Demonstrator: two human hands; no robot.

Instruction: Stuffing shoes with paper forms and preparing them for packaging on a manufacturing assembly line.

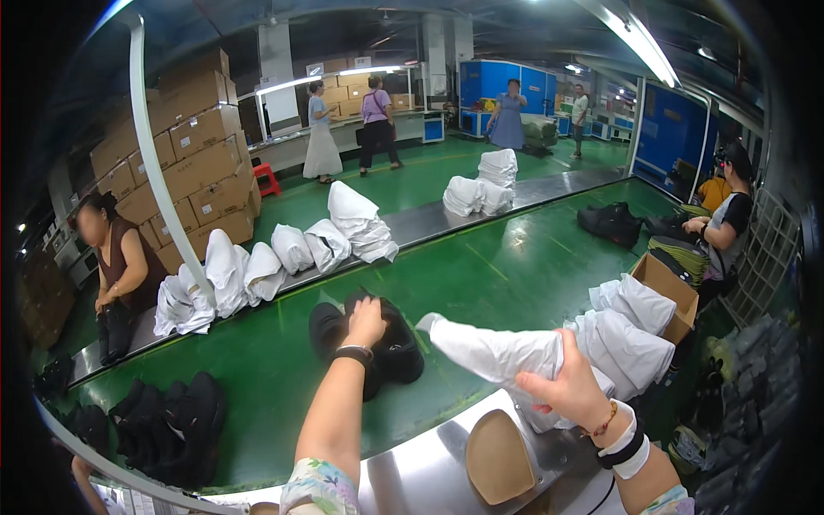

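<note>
My right hand [566,386] is closed round a long white paper bundle [493,350], its tapered end pointing left. Beneath and beside it lie more white paper bundles [622,352], piled at the right of the green worktop. My left hand [366,322] reaches forward onto a group of black shoes [399,348] in the middle of the green surface. Its fingers are bent down over the top of one shoe, and their tips are hidden. What is inside the shoes cannot be made out.
Black shoes [176,421] stand near left. A metal strip [412,230] carries white bundles [343,223] across the far side. A tan rounded panel [499,459] lies on the metal edge by me. Co-workers sit left [129,257] and right [725,215], near an open carton [674,296].
</note>
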